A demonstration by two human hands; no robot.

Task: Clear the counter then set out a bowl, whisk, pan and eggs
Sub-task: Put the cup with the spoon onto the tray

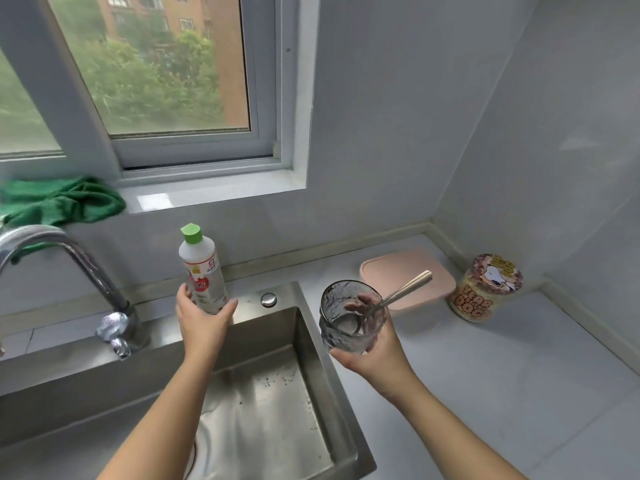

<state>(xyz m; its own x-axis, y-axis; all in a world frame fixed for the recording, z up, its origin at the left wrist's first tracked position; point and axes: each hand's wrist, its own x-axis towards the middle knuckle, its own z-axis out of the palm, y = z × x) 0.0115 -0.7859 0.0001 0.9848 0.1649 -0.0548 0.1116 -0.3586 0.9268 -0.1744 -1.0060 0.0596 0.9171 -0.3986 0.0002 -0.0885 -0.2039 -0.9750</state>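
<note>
The sink (263,393) fills the lower middle of the frame, and the counter (485,393) runs off to the lower right. Bowl, whisk, pan and eggs are nowhere in view; clearing looks to be the step in hand. At right centre a pink box (415,275) and a printed cup (485,289) stand on the counter near the back wall, not yet cleared.

Left of centre, above the sink's back rim, the left hand (202,320) wraps the lower part of a tilted soap bottle (202,268). Held so low, it could tip or slip into the basin.

At centre the right hand (374,351) curls round a glass (349,317) from below, over the sink's right edge. A spoon (405,289) leans loose inside, its handle past the rim. If the glass tilts, the spoon may slide out, or the glass may knock the steel.
</note>
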